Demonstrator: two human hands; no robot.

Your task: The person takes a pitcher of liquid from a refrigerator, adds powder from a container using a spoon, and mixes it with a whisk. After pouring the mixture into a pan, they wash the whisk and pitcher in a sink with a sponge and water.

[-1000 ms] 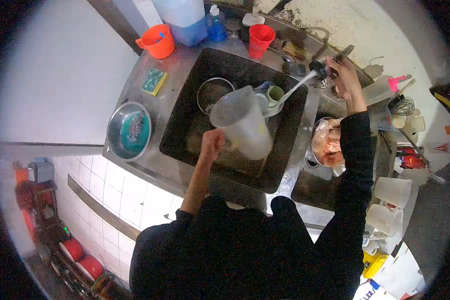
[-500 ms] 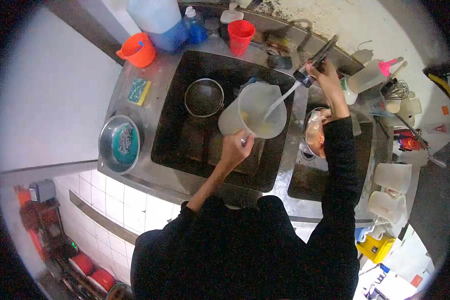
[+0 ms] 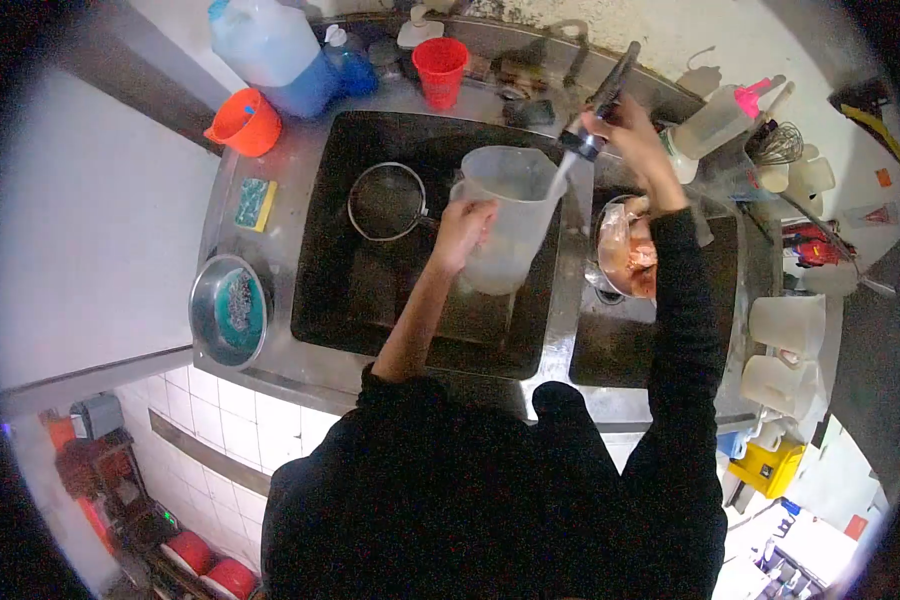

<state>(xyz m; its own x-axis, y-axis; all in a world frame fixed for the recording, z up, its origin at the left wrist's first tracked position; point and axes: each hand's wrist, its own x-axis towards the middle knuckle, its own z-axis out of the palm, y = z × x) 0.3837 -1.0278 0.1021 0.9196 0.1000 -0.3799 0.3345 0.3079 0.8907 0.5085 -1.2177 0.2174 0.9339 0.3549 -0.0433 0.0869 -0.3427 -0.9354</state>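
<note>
My left hand (image 3: 462, 236) is closed on the handle side of a translucent plastic pitcher (image 3: 515, 225), held over the left sink basin (image 3: 345, 310). The pitcher stands nearly upright, its mouth toward the faucet. My right hand (image 3: 635, 148) grips a black faucet spray head (image 3: 582, 140) above the divider between the basins. From it a stream of water (image 3: 559, 176) runs to the pitcher's rim. Left of the pitcher, a round strainer (image 3: 387, 202) lies in the basin. Below my right forearm, a bowl holding a plastic bag of orange-pink food (image 3: 627, 255) sits in the right basin, partly hidden by the sleeve.
On the left counter are a sponge (image 3: 256, 204), a metal bowl (image 3: 202, 325) with scouring pads and an orange cup (image 3: 245, 124). Behind stand a large jug of blue liquid (image 3: 295, 65) and a red cup (image 3: 440, 75). White pitchers (image 3: 785, 325) hang at the right.
The pitcher has been turned more upright, its base now lower and toward me. My left hand has risen along its side. The spray head has shifted slightly left and up, water still running.
</note>
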